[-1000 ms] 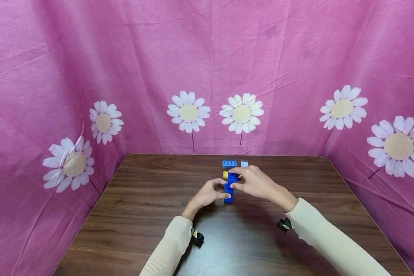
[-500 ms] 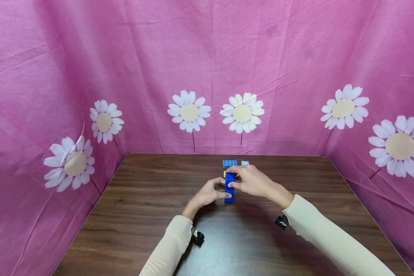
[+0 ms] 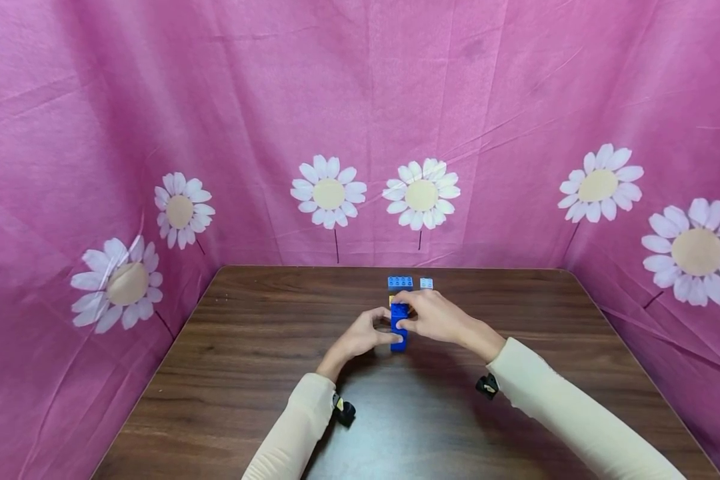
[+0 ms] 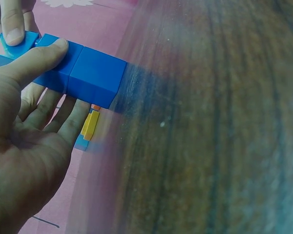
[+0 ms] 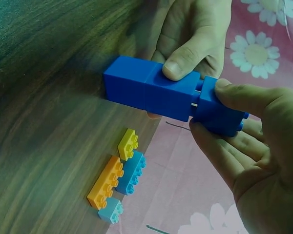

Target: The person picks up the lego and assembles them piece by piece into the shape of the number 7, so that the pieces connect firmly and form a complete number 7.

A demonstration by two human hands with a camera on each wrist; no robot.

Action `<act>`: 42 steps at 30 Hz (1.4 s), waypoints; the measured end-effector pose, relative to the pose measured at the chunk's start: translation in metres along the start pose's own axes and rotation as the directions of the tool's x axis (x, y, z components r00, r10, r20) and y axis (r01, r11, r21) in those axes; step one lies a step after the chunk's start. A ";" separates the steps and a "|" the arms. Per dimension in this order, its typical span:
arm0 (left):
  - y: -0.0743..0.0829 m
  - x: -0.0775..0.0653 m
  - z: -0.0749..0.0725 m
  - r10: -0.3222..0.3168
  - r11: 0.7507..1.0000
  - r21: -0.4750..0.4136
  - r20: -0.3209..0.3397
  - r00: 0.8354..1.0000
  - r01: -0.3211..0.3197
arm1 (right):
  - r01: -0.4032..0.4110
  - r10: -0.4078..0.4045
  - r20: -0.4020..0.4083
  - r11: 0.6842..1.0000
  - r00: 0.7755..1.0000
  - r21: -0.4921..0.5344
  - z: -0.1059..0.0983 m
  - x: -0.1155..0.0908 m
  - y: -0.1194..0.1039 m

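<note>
ok so brick stack (image 5: 147, 90) stands on the bench (image 3: 246, 353), left hand (image 3: 361, 335) on its left, right hand (image 3: 441, 317) on its right at the top brick (image 5: 216, 111), loose bricks (image 3: 400, 282) beyond toward the far edge, curtain (image 3: 372, 120) behind everything

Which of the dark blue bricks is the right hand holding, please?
The top brick: a gap separates it from the flush lower pair, which the left hand holds.

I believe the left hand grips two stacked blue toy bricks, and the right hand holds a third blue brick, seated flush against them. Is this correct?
Not quite: the third blue brick held by the right hand is not flush. The right wrist view shows a gap between it and the two stacked blue toy bricks that the left hand grips.
</note>
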State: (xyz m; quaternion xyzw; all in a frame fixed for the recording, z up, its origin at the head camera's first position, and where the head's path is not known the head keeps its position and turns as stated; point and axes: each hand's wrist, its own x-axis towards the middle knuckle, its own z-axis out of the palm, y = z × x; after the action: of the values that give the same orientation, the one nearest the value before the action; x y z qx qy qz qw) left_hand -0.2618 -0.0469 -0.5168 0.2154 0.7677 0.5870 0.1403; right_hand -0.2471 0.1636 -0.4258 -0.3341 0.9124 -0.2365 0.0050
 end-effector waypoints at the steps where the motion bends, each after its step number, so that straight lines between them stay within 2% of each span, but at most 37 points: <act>1: 0.000 0.000 0.000 0.000 1.000 -0.002 0.000 1.000 0.000 | -0.005 0.005 0.002 1.000 1.000 0.007 0.000 0.000 0.000; 9: 0.001 -0.001 0.000 -0.013 0.999 -0.033 0.007 1.000 0.013 | -0.002 0.002 0.008 1.000 1.000 -0.019 0.003 0.000 0.000; 17: 0.001 0.000 0.000 -0.012 1.000 -0.025 0.007 1.000 0.012 | 0.008 -0.007 0.004 0.999 1.000 -0.042 0.005 -0.003 -0.002; 28: 0.001 -0.001 0.000 -0.011 1.000 0.000 -0.002 1.000 0.011 | 0.008 -0.008 0.001 1.000 1.000 -0.005 0.004 -0.004 -0.001; 42: 0.001 0.001 -0.002 -0.003 1.000 -0.022 0.003 1.000 0.003 | 0.000 0.000 -0.002 1.000 1.000 -0.028 0.005 -0.004 -0.004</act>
State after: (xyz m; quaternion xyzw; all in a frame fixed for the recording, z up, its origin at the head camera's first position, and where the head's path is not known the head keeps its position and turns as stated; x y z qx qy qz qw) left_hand -0.2630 -0.0476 -0.5155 0.2135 0.7612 0.5949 0.1447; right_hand -0.2409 0.1614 -0.4288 -0.3341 0.9156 -0.2238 -0.0008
